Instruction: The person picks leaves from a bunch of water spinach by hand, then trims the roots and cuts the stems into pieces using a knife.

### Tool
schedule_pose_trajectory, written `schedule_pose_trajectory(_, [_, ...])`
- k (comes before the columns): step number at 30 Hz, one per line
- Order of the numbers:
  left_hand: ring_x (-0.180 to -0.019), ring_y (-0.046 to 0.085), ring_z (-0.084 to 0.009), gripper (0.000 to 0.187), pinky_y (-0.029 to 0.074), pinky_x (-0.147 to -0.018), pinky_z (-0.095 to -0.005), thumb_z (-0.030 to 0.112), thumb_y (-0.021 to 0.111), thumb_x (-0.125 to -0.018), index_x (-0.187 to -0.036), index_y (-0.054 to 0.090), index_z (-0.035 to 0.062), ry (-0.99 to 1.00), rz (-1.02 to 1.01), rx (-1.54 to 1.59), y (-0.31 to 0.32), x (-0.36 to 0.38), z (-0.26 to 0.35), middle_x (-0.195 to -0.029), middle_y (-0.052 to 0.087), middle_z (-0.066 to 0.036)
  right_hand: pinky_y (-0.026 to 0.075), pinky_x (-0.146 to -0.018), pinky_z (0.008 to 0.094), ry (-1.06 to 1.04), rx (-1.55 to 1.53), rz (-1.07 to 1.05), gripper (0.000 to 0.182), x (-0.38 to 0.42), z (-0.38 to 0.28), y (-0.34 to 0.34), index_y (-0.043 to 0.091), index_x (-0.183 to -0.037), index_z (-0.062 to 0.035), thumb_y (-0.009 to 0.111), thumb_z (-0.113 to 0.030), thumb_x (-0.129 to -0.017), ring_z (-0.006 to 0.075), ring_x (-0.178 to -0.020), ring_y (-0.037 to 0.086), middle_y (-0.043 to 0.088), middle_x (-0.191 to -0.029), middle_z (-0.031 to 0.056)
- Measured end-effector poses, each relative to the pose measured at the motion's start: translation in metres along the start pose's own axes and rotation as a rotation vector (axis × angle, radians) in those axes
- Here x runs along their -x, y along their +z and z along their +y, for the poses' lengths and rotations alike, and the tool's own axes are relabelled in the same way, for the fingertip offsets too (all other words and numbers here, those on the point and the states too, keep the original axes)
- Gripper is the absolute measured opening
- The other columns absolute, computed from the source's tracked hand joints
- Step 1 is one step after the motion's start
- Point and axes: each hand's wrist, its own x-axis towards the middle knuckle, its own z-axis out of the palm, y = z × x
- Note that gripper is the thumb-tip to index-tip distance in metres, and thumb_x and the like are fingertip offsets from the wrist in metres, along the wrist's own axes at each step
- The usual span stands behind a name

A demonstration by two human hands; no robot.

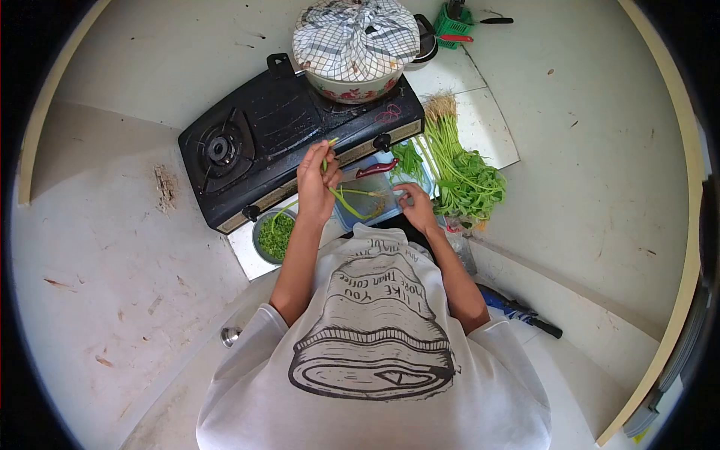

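My left hand [318, 174] is raised near the stove's front edge, its fingers closed round green stems [341, 201] that hang down over the blue tray. My right hand [414, 204] is at the tray's right side, fingers bent, near the rooty ends of the stems; what it holds, if anything, is too small to tell. A knife with a dark red handle [377, 168] lies across the blue tray [347, 217]. Cut leaves [406, 160] lie at the tray's upper right. Left of the tray, a grey bowl [257, 241] holds chopped greens [277, 237].
A black two-burner stove [289, 112] bears a large pot [352, 91] under a checked cloth [356, 37]. A big bunch of leafy greens [465, 176] with roots lies at the right. Behind it stand a green basket [452, 35] and a dark pan [426, 46].
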Motion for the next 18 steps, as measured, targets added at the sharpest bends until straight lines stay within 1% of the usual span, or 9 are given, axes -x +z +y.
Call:
schedule_pose_trajectory(2, [-0.053,0.034,-0.0041,0.016,0.030,-0.050,-0.0236,0.022,0.060,-0.107,-0.109,0.062,0.0063,-0.017,0.029,0.030,-0.003,-0.001,0.003,-0.079,0.051,0.004,0.055,-0.089,0.0378,-0.050,-0.016,-0.133,0.037,0.002,-0.017,-0.001,0.072,-0.117,-0.0067,0.068,0.003,-0.081,0.0301,-0.097,0.068,0.068,-0.115,0.0124])
schedule_pose_trajectory(5, [-0.053,0.034,-0.0041,0.019,0.030,-0.050,-0.0245,0.024,0.060,-0.107,-0.112,0.062,0.0061,0.014,0.051,0.058,-0.012,-0.003,0.007,-0.080,0.052,0.005,0.053,-0.097,0.0385,-0.170,0.005,-0.239,0.036,0.003,-0.035,0.006,0.073,-0.116,-0.0066,0.070,0.002,-0.081,0.0312,-0.109,0.066,0.067,-0.117,0.0115])
schedule_pose_trajectory(6, [-0.053,0.035,-0.0041,0.016,0.030,-0.049,-0.0240,0.022,0.060,-0.106,-0.111,0.062,0.0065,0.044,0.076,0.066,-0.015,-0.004,0.010,-0.082,0.054,0.004,0.051,-0.103,0.0397,-0.242,0.065,-0.239,0.035,0.002,-0.026,0.014,0.073,-0.114,-0.0067,0.073,0.000,-0.080,0.0319,-0.118,0.063,0.067,-0.116,0.0111])
schedule_pose_trajectory(9, [-0.055,0.037,-0.0045,0.012,0.030,-0.049,-0.0229,0.018,0.060,-0.106,-0.110,0.063,0.0075,0.157,0.176,0.057,-0.032,-0.004,0.014,-0.085,0.056,0.002,0.050,-0.102,0.0417,-0.271,0.097,-0.245,0.031,-0.003,-0.019,0.025,0.073,-0.113,-0.0063,0.075,-0.003,-0.082,0.0331,-0.115,0.063,0.069,-0.113,0.0118])
schedule_pose_trajectory(11, [-0.056,0.038,-0.0049,0.012,0.031,-0.050,-0.0228,0.018,0.060,-0.106,-0.112,0.063,0.0079,0.282,0.275,0.003,-0.055,-0.007,0.015,-0.086,0.057,0.001,0.051,-0.100,0.0425,-0.213,0.138,-0.261,0.027,-0.006,-0.024,0.025,0.074,-0.112,-0.0061,0.073,-0.006,-0.085,0.0339,-0.111,0.063,0.069,-0.110,0.0123])
schedule_pose_trajectory(12, [-0.061,0.042,-0.0056,0.015,0.037,-0.055,-0.0233,0.015,0.058,-0.107,-0.119,0.061,0.0075,0.332,0.285,-0.061,-0.075,-0.007,0.017,-0.092,0.060,-0.001,0.051,-0.098,0.0429,-0.188,0.158,-0.269,0.025,-0.009,-0.028,0.025,0.074,-0.111,-0.0060,0.073,-0.007,-0.086,0.0343,-0.109,0.063,0.069,-0.108,0.0125])
schedule_pose_trajectory(15, [-0.069,0.048,-0.0071,0.020,0.042,-0.062,-0.0244,0.014,0.055,-0.109,-0.126,0.059,0.0060,0.492,0.416,-0.093,-0.112,0.000,0.023,-0.100,0.062,-0.003,0.051,-0.095,0.0445,-0.164,0.188,-0.260,0.021,-0.018,-0.032,0.032,0.073,-0.110,-0.0056,0.070,-0.011,-0.090,0.0355,-0.105,0.062,0.069,-0.105,0.0133])
schedule_pose_trajectory(16, [-0.081,0.058,-0.0126,0.024,0.052,-0.076,-0.0285,0.013,0.051,-0.110,-0.133,0.054,0.0057,0.506,0.388,-0.145,-0.130,0.008,0.028,-0.112,0.062,-0.008,0.051,-0.091,0.0432,-0.215,0.201,-0.242,0.021,-0.021,-0.032,0.035,0.073,-0.112,-0.0044,0.069,-0.011,-0.092,0.0347,-0.101,0.063,0.068,-0.103,0.0146])
schedule_pose_trajectory(18, [-0.089,0.063,-0.0175,0.026,0.056,-0.085,-0.0325,0.013,0.050,-0.110,-0.136,0.051,0.0061,0.487,0.509,-0.132,-0.152,0.017,0.029,-0.117,0.060,-0.010,0.051,-0.092,0.0435,-0.283,0.234,-0.220,0.021,-0.028,-0.033,0.043,0.073,-0.113,-0.0042,0.068,-0.011,-0.093,0.0356,-0.102,0.063,0.068,-0.103,0.0148])
